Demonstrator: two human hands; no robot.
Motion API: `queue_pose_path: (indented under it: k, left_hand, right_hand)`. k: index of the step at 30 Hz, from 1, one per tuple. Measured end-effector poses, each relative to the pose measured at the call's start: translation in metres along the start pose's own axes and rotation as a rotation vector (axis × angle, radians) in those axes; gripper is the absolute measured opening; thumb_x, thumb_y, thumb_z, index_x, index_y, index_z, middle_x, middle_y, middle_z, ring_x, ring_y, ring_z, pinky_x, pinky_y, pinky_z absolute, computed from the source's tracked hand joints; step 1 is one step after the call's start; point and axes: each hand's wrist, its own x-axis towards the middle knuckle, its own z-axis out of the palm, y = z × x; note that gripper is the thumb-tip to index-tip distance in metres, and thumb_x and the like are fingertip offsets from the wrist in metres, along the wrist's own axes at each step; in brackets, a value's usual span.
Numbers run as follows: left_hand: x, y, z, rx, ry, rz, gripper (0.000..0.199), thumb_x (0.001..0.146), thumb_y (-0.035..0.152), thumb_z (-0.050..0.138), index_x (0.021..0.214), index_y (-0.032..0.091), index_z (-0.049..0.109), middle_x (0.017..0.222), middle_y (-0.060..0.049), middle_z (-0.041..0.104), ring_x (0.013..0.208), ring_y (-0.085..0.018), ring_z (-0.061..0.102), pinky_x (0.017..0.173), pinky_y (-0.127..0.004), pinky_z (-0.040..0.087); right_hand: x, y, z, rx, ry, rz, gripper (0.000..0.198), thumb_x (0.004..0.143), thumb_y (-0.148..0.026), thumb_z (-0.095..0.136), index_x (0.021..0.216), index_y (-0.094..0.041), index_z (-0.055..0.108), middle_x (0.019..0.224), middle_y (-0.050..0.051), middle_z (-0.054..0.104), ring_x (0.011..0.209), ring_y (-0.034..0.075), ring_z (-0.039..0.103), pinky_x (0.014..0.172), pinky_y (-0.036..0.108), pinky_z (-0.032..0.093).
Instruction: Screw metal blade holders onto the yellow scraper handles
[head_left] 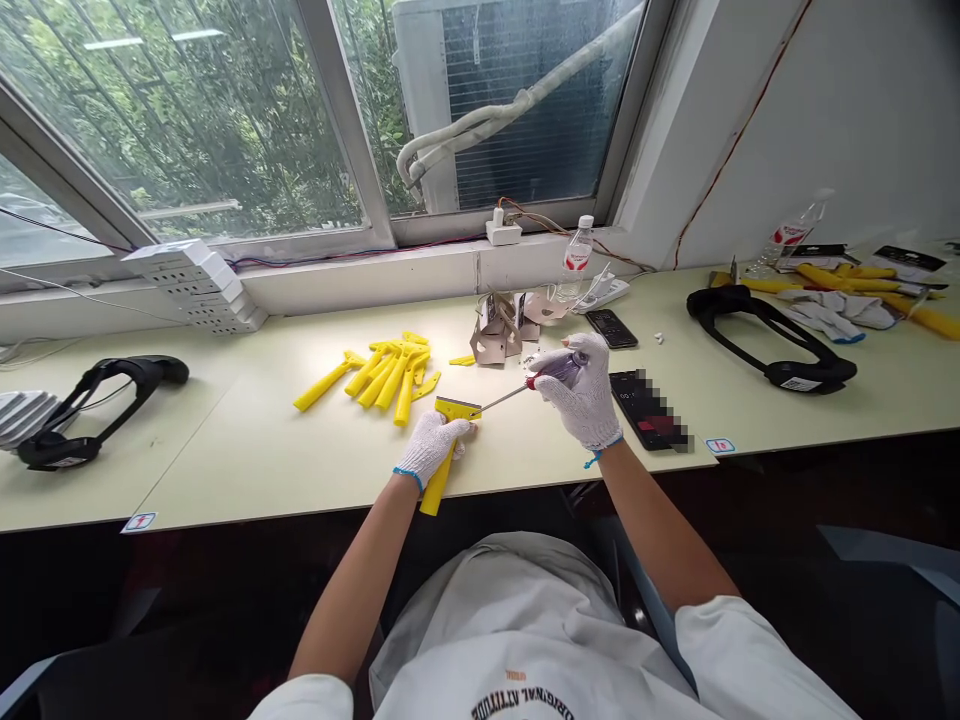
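My left hand [433, 445], in a white knit glove, is closed around a yellow scraper [435, 488] near the table's front edge. The scraper's wide head, with a metal strip along its top, points away from me. In my gloved right hand [583, 395] is a screwdriver [504, 401] with a clear and red handle. Its shaft slants left and down, and the tip is at the right end of the scraper's head; whether it sits in a screw is too small to tell. Beyond my left hand lies a pile of yellow scrapers [386, 375].
Brown cardboard pieces [491, 348] and small white bits lie behind the screwdriver. A water bottle [577, 262] stands by the window. Two phones, one a black phone [649, 410], rest on the right. A black headset frame [772, 340] is further right, another headset [97, 405] far left.
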Motion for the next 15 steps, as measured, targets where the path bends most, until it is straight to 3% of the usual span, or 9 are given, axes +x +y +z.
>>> queue_pose_path:
  k: [6, 10, 15]
  left_hand:
    - [0.000, 0.000, 0.002, -0.051, -0.004, 0.022, 0.027, 0.081, 0.041, 0.080, 0.084, 0.014, 0.081, 0.058, -0.005, 0.064, 0.053, -0.016, 0.055, 0.055, -0.029, 0.043]
    - [-0.001, 0.003, 0.004, -0.072, -0.005, 0.028, 0.026, 0.080, 0.039, 0.082, 0.086, 0.014, 0.080, 0.058, -0.004, 0.063, 0.052, -0.015, 0.053, 0.054, -0.029, 0.039]
    - [-0.004, 0.006, 0.005, -0.075, -0.004, 0.029, 0.024, 0.081, 0.039, 0.080, 0.084, 0.014, 0.080, 0.057, -0.003, 0.061, 0.052, -0.015, 0.051, 0.055, -0.030, 0.039]
  right_hand:
    - [0.004, -0.033, -0.020, -0.292, -0.123, -0.024, 0.018, 0.106, -0.034, 0.067, 0.123, -0.027, 0.066, 0.123, 0.006, 0.073, 0.093, 0.015, 0.076, 0.077, 0.027, 0.068]
    - [0.009, -0.057, -0.045, -0.423, -0.244, -0.042, 0.026, 0.112, -0.029, 0.057, 0.134, -0.027, 0.072, 0.118, 0.005, 0.074, 0.097, 0.015, 0.076, 0.086, 0.029, 0.067]
    - [0.008, -0.071, -0.064, -0.603, -0.418, -0.117, 0.031, 0.110, -0.026, 0.063, 0.139, -0.029, 0.072, 0.133, 0.005, 0.076, 0.119, 0.020, 0.076, 0.105, 0.036, 0.063]
